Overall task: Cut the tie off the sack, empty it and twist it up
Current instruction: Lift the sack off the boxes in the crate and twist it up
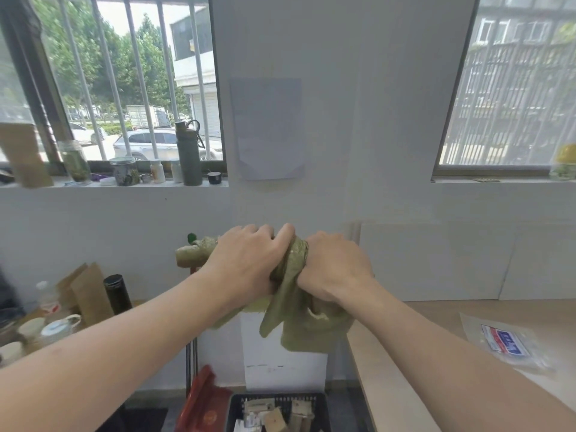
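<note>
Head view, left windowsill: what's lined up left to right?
Glass jar with green contents → patterned lidded jar → small white bottle → tall dark green flask → small black cap.

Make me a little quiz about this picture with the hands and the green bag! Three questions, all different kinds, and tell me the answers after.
1. True or false: both hands are gripping the green sack.
2. Pick one. What stands on the windowsill at the left window? A) a tall dark green bottle B) a teddy bear C) a football
3. Fill in the blank: the black basket on the floor sits ___ the hands.

Key
1. True. The left hand and the right hand both clutch the green sack, bunched between them, its loose end hanging down.
2. A, the tall dark green bottle.
3. Below. The black basket holds scraps I cannot identify.
</note>
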`<state>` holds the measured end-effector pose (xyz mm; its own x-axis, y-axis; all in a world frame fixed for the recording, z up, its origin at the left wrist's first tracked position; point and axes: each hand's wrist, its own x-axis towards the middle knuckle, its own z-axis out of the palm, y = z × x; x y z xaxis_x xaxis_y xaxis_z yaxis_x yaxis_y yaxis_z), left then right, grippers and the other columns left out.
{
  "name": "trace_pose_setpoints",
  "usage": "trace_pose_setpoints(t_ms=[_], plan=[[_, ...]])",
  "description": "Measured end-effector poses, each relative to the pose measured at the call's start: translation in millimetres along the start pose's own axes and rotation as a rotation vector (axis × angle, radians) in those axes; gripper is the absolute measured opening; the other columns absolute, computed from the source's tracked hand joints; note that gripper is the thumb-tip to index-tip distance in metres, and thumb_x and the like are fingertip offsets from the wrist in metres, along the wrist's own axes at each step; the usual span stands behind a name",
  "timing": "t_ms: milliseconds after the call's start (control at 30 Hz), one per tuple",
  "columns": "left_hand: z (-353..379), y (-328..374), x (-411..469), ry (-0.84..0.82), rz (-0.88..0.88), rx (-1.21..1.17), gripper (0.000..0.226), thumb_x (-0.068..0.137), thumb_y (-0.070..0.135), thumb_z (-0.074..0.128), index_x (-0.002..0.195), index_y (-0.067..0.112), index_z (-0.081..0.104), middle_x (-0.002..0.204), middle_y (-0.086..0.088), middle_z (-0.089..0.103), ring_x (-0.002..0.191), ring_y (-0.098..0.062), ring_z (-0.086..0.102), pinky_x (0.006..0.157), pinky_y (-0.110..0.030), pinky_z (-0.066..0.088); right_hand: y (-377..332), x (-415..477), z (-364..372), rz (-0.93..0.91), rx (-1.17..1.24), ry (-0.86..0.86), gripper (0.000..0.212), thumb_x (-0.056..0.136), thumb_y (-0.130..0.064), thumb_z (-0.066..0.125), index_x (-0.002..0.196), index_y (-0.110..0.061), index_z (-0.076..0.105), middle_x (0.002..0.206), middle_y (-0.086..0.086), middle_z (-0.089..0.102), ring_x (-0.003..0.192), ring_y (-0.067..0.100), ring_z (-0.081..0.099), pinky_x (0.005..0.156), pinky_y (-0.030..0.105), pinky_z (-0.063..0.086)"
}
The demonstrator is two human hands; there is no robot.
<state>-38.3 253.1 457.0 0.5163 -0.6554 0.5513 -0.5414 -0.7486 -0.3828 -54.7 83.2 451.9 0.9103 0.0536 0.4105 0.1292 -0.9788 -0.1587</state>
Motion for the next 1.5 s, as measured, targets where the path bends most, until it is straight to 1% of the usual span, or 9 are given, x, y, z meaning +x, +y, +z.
trace_pose_setpoints(t_ms=[133, 367, 433, 533, 700, 833, 1000, 1200, 1500], plan=[[5.8, -3.8, -6.7, 0.038, -0.028, 0.039, 0.044, 0.049, 0.021, 0.078, 0.087, 0.011, 0.06, 0.052, -0.005, 0.053, 0.038, -0.03, 0.051, 0.042, -0.028, 0.032, -5.5, -0.5, -4.2, 0.005, 0.057, -0.125, 0.009, 0.058, -0.021, 0.056, 0.066, -0.019, 0.06, 0.057, -0.001, 0.061, 0.049, 0.022, 0.057, 0.042, 0.023, 0.035], [8.2, -11.9, 0.3, -0.061, -0.114, -0.026, 0.033, 0.061, 0.043, 0.053, 0.083, 0.029, 0.034, 0.052, 0.007, 0.036, 0.04, -0.018, 0.031, 0.044, -0.029, 0.024, 1.9, -3.6, -12.0, -0.21, -0.042, 0.03, 0.032, 0.07, -0.036, 0.067, 0.095, -0.025, 0.049, 0.084, -0.002, 0.064, 0.082, 0.031, 0.063, 0.061, 0.035, 0.035], [4.9, -15.0, 3.4, -0.099, -0.225, -0.151, 0.026, 0.061, 0.041, 0.054, 0.078, 0.029, 0.039, 0.056, 0.008, 0.044, 0.046, -0.021, 0.041, 0.047, -0.031, 0.03, 1.3, -5.0, -13.4, -0.297, -0.213, 0.141, 0.047, 0.068, -0.047, 0.073, 0.104, -0.024, 0.053, 0.096, 0.001, 0.063, 0.09, 0.029, 0.063, 0.076, 0.04, 0.037], [0.6, -17.9, 8.9, -0.122, -0.352, -0.392, 0.012, 0.063, 0.036, 0.058, 0.07, 0.029, 0.051, 0.057, 0.008, 0.058, 0.055, -0.022, 0.057, 0.051, -0.03, 0.042, -0.8, -5.5, -12.8, -0.306, -0.377, 0.235, 0.061, 0.063, -0.031, 0.08, 0.117, -0.02, 0.056, 0.104, 0.004, 0.063, 0.092, 0.03, 0.063, 0.085, 0.042, 0.039], [-10.8, -21.3, 20.2, -0.355, -0.394, -0.767, 0.018, 0.073, 0.03, 0.063, 0.066, 0.013, 0.058, 0.055, 0.002, 0.063, 0.052, -0.017, 0.053, 0.053, -0.032, 0.049, -0.6, -5.4, -17.2, -0.273, -0.442, 0.337, 0.032, 0.063, -0.01, 0.075, 0.088, -0.02, 0.059, 0.079, 0.001, 0.065, 0.07, 0.029, 0.063, 0.065, 0.036, 0.032], [-15.3, -25.1, 17.7, -0.491, -0.344, -0.92, 0.012, 0.072, 0.018, 0.065, 0.063, 0.013, 0.058, 0.056, 0.005, 0.057, 0.053, -0.014, 0.051, 0.055, -0.034, 0.047, -6.2, -7.6, -21.7, -0.279, -0.441, 0.308, 0.037, 0.058, -0.004, 0.073, 0.071, -0.022, 0.044, 0.061, 0.0, 0.06, 0.053, 0.027, 0.051, 0.058, 0.032, 0.023], [-21.1, -20.5, 7.6, -0.556, -0.253, -0.811, 0.028, 0.065, 0.048, 0.077, 0.082, 0.029, 0.067, 0.074, 0.014, 0.074, 0.066, -0.003, 0.069, 0.063, -0.025, 0.058, -3.8, -7.2, -15.1, -0.223, -0.326, 0.157, 0.021, 0.072, -0.013, 0.063, 0.077, -0.024, 0.046, 0.068, -0.002, 0.057, 0.057, 0.03, 0.045, 0.05, 0.029, 0.018], [-18.0, -13.9, -2.7, -0.342, -0.087, -0.239, 0.066, 0.052, 0.062, 0.075, 0.094, 0.031, 0.036, 0.078, 0.011, 0.056, 0.071, -0.016, 0.056, 0.053, -0.033, 0.039, 0.3, -4.0, -10.0, -0.047, -0.14, 0.031, 0.009, 0.066, -0.029, 0.06, 0.069, -0.022, 0.056, 0.057, -0.005, 0.052, 0.046, 0.019, 0.047, 0.044, 0.024, 0.027], [-1.3, -16.9, -8.0, -0.094, -0.033, -0.01, 0.033, 0.066, 0.04, 0.047, 0.091, 0.023, 0.035, 0.055, 0.009, 0.037, 0.047, -0.024, 0.044, 0.041, -0.026, 0.019, -0.9, -3.2, -15.3, -0.05, -0.016, -0.104, 0.01, 0.063, -0.031, 0.06, 0.068, -0.023, 0.055, 0.06, -0.005, 0.06, 0.053, 0.021, 0.056, 0.047, 0.026, 0.035]])
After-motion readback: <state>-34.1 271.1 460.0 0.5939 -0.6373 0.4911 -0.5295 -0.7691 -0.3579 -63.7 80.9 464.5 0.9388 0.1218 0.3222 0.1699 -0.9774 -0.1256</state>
